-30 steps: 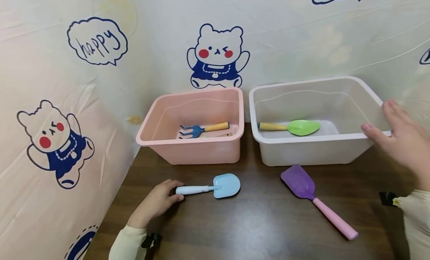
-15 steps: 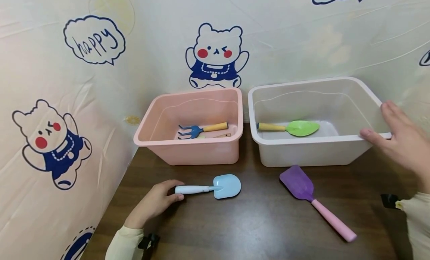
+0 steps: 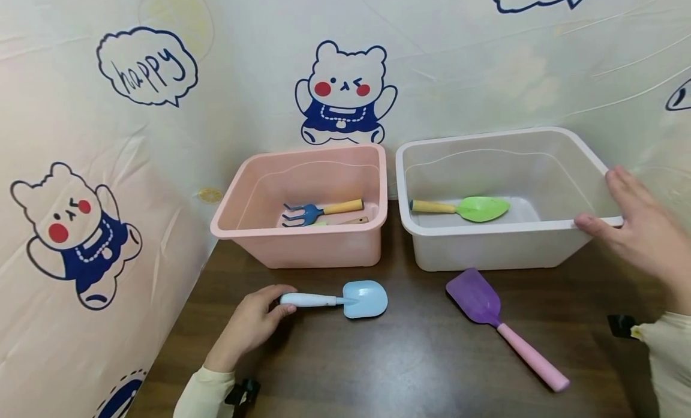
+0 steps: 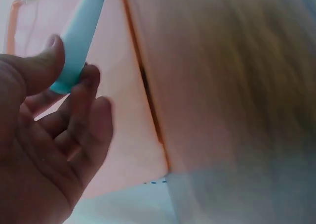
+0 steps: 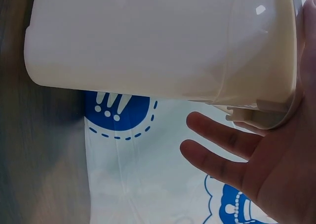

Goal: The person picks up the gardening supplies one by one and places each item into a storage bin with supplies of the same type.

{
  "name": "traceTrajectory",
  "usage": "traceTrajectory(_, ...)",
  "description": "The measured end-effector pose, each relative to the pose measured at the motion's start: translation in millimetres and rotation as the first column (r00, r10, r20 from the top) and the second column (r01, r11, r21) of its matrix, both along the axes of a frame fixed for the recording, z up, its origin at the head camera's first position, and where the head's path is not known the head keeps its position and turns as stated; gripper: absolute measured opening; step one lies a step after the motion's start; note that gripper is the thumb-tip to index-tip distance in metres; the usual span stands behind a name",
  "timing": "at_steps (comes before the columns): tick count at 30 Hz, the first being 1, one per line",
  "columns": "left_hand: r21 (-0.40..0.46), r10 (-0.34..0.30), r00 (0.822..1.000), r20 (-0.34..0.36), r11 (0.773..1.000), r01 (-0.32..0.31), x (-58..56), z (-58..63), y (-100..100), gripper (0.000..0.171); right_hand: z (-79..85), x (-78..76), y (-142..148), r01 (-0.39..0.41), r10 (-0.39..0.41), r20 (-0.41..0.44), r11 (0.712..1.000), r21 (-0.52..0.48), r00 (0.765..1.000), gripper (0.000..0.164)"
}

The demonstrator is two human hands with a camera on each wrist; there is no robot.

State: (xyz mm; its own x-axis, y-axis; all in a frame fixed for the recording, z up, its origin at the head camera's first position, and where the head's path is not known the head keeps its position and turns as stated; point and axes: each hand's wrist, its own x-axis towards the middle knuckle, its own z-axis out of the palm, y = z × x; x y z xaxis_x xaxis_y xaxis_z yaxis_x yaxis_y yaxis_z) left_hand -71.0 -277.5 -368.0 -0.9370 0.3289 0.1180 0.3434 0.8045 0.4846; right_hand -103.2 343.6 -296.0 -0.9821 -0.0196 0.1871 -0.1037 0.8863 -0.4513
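Observation:
A light blue toy shovel (image 3: 364, 299) lies before the bins. My left hand (image 3: 254, 325) pinches the end of its pale handle (image 4: 81, 36) between thumb and fingers; the handle looks slightly raised in the head view. My right hand (image 3: 645, 229) rests on the right end of the white bin (image 3: 507, 247), its thumb over the front rim. Two of its fingers (image 5: 222, 135) stretch out straight beside the bin's outer wall in the right wrist view. Inside that bin lies a green trowel (image 3: 483, 209) with a yellow handle.
Left of the white bin stands a pink bin (image 3: 318, 250), holding a blue hand rake (image 3: 310, 214) and another partly hidden tool. A purple shovel (image 3: 477, 298) with a pink handle lies on the brown table (image 3: 378, 370). Printed cloth hangs behind and at left.
My left hand has raised the light blue shovel's handle end slightly, and the blade has hardly moved. My right hand stays on the white bin. The head view has shifted a little.

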Motion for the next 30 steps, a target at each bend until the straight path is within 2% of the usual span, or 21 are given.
traceTrajectory(2,-0.002,0.009,0.999,-0.052,1.0,-0.009,0.6,1.9,1.2,0.028,0.2,0.8,-0.3,-0.004,0.004,-0.004,1.0,-0.005,1.0,0.093)
traceTrajectory(5,0.004,0.011,0.996,-0.086,1.0,-0.011,0.8,4.9,3.8,0.028,0.8,1.8,-0.3,-0.005,0.005,-0.002,1.0,-0.004,1.0,0.093)
traceTrajectory(9,0.043,0.003,0.996,-0.087,0.999,0.0,0.1,6.2,8.0,0.027,1.1,1.2,0.3,-0.013,0.013,-0.013,1.0,-0.002,1.0,0.093)
traceTrajectory(15,0.153,-0.02,0.995,-0.094,0.988,0.034,-0.9,6.7,16.6,0.027,-1.3,-1.3,3.5,-0.053,0.052,-0.057,0.998,-0.013,0.997,0.091)
traceTrajectory(20,0.273,-0.026,0.995,-0.098,0.961,0.052,0.9,12.8,24.8,0.029,-1.7,-1.9,5.0,-0.067,0.066,-0.064,0.998,-0.013,0.996,0.091)
traceTrajectory(24,0.362,-0.057,0.988,-0.144,0.926,0.106,2.7,22.8,31.8,0.033,-1.8,-2.5,4.9,-0.067,0.067,-0.064,0.998,-0.011,0.996,0.091)
traceTrajectory(27,0.396,-0.077,0.981,-0.176,0.907,0.142,3.1,29.9,35.8,0.035,-1.7,-2.1,4.5,-0.066,0.065,-0.066,0.998,-0.011,0.996,0.091)
traceTrajectory(30,0.407,-0.088,0.978,-0.191,0.899,0.16,2.8,34.2,38.4,0.036,-1.3,-1.5,4.0,-0.06,0.06,-0.058,0.998,-0.007,0.997,0.091)
